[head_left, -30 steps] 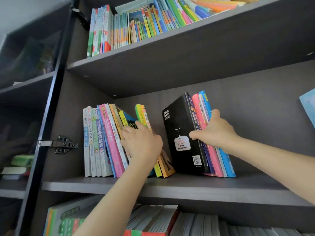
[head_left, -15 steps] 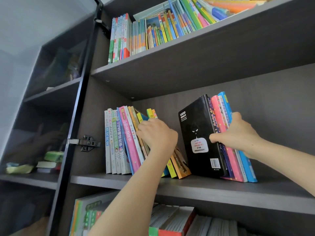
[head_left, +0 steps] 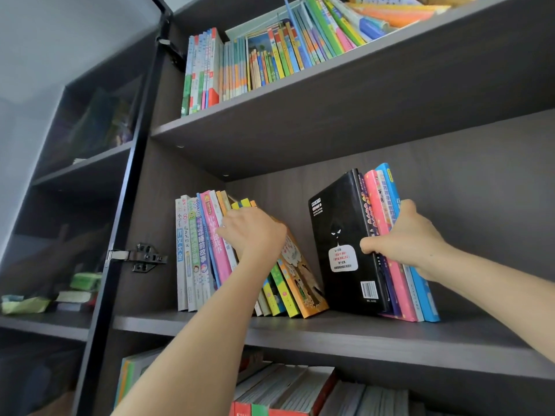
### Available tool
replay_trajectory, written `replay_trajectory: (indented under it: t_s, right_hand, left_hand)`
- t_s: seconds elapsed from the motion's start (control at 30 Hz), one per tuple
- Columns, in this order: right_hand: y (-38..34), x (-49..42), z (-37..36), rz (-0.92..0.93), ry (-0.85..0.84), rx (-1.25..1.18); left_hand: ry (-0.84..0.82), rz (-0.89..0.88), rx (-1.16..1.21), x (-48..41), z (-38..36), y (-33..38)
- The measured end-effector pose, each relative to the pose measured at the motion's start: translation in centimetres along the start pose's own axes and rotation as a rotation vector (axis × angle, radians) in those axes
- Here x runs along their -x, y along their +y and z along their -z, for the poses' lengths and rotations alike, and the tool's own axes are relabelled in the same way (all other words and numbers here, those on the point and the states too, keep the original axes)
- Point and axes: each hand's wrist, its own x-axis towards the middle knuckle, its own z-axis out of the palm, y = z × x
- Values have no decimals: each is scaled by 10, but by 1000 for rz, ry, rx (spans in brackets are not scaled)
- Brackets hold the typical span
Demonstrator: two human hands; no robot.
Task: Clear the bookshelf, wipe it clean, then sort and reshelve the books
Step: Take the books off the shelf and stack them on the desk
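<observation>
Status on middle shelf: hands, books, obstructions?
Left hand on leaning books, grip unclear. Right hand grips black-fronted group. Gap between groups; nothing blocking.

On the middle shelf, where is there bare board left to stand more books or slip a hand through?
Widest bare stretch: the middle shelf right of the blue book, out to the frame edge. A narrow wedge lies between the leaning orange book and the black book. The upper shelf and the book row below are packed.

My right hand (head_left: 405, 238) grips a stack (head_left: 339, 235) of four or five books (the dark spines run together). My left hand (head_left: 255, 232) holds a row (head_left: 192, 253) of roughly a dozen. One hinge (head_left: 141, 258) sits left of it.
</observation>
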Motion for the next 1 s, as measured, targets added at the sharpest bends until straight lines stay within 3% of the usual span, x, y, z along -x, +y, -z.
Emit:
replay_trajectory:
  t_s: [0.13, 0.3, 0.47, 0.67, 0.83, 1.0]
  right_hand:
    - [2, -2, 1, -5, 2, 0]
    - [3, -3, 3, -8, -2, -6]
    - [1, -4, 3, -3, -14, -24]
    - [4, -4, 0, 0, 12, -33]
    - [5, 0, -4, 47, 69, 43]
    - [4, -2, -11, 25, 128, 37]
  left_hand:
    - [6, 14, 12, -5, 0, -5]
    - [-35, 127, 302, -27, 7, -1]
    - [-86, 191, 366, -37, 19, 1]
    - [-198, -56, 581, -13, 19, 9]
    - [-283, -271, 603, 36, 3, 17]
    - [-332, -326, 522, 61, -12, 28]
